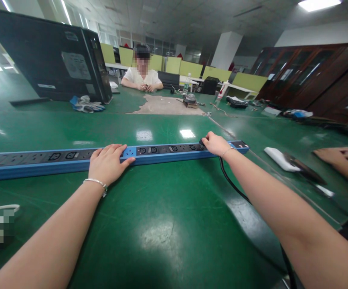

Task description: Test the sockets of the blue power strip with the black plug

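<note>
A long blue-and-black power strip [168,155] lies across the green table, its row of sockets facing up. My left hand [108,160] grips it near a blue socket, fingers over the top and the thumb out to the right. Toward the strip's right end, my right hand [215,143] is closed round a black plug [202,141] at one of the sockets. How far in the plug sits is hidden by the fingers. Its black cord [234,182] hangs from below that hand and runs toward me under the forearm.
A black computer case [71,60] and gloves [86,104] are at back left. Opposite sits a person [142,74]. Near a cardboard sheet [162,106] are a metal device [190,100] and bottle [187,83]. Another person's hands [339,154] rest right, beside a white-and-dark tool [294,163].
</note>
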Tool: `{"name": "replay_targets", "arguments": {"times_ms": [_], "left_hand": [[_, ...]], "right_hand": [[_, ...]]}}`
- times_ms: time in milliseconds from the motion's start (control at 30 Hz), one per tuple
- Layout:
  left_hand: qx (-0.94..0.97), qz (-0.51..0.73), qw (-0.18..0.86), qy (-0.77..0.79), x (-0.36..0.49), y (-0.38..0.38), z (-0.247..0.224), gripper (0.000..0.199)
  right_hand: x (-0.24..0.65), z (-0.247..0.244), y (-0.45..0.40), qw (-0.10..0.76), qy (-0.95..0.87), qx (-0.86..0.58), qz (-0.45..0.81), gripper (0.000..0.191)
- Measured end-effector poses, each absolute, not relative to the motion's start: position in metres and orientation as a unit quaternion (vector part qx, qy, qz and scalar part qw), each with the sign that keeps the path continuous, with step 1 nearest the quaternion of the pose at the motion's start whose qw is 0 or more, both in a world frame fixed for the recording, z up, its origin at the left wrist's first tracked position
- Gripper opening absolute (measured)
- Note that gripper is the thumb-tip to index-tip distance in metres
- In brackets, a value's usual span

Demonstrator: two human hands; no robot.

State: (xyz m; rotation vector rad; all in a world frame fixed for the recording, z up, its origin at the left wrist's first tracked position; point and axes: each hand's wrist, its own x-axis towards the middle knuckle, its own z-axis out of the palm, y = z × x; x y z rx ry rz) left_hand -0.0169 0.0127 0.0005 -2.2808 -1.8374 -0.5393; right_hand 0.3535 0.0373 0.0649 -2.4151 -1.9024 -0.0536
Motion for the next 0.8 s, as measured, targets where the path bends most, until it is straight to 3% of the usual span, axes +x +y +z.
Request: {"name": "replay_targets", "arguments": {"times_ms": [800], "left_hand": [[-0.763, -0.181, 0.063, -0.618, -0.016, 0.012, 0.002, 0.059]], "right_hand": [[0.335, 0.043, 0.026, 0.006, -0.602, -0.799, 0.003, 0.042]]}}
